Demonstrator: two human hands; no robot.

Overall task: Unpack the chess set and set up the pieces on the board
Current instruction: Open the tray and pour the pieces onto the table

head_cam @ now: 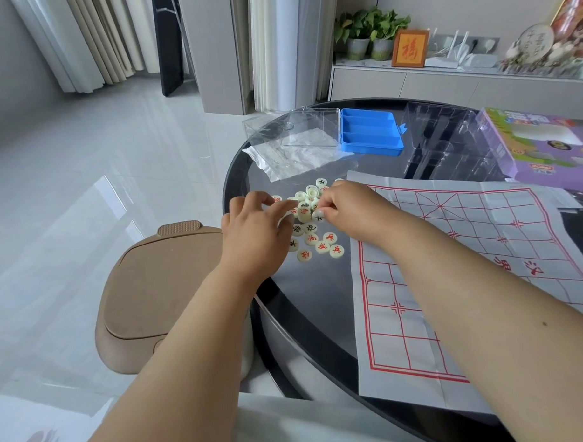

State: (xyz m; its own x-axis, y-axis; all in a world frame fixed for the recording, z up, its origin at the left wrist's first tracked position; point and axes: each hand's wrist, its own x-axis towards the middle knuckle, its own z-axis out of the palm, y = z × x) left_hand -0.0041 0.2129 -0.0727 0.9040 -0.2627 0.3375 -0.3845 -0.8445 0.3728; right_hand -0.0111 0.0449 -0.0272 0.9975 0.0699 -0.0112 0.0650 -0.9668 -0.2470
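Both forearms reach over the round dark glass worktop [319, 292]. Right hand [352, 207] pinches one cream round chess piece [317, 216]; left hand [254, 232], fingers relaxed, hides part of the pile [311, 220] beside the grey red-lined paper board [451, 281].

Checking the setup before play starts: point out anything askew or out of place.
The paper board lies creased, its near edge overhanging the table. The pieces sit heaped off the board, some face down, both hands among them. None stands on the grid.
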